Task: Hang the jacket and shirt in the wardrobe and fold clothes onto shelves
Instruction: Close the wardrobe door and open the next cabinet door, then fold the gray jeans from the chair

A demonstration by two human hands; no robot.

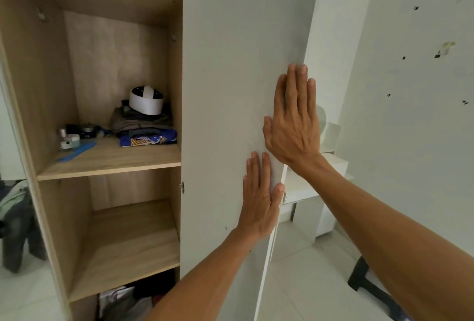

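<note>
**Both palms flat on the wardrobe door, clothes off to the left**

The tall white flat-panel wardrobe door (230, 64) stands upright, long axis vertical, directly ahead of both hands. The right hand (295, 125) lies higher, its fingers (298, 82) straight and together, tips up, touching the panel beside its right edge. The left hand (259, 202) sits just below, fingers (256, 169) likewise flat, thumb at the same edge. Neither holds anything. Whether they push the panel or only steady it cannot be told.

The clothes lie to the left of both hands, so the left hand is nearer. A stack of folded grey, brown and blue-patterned clothes (143, 125) rests on the pale wooden middle shelf (107, 161) of the open compartment. A crumpled grey and pale green garment (15, 213) shows at the left edge, outside the wardrobe. Whether it is the jacket or the shirt, I cannot say.
</note>
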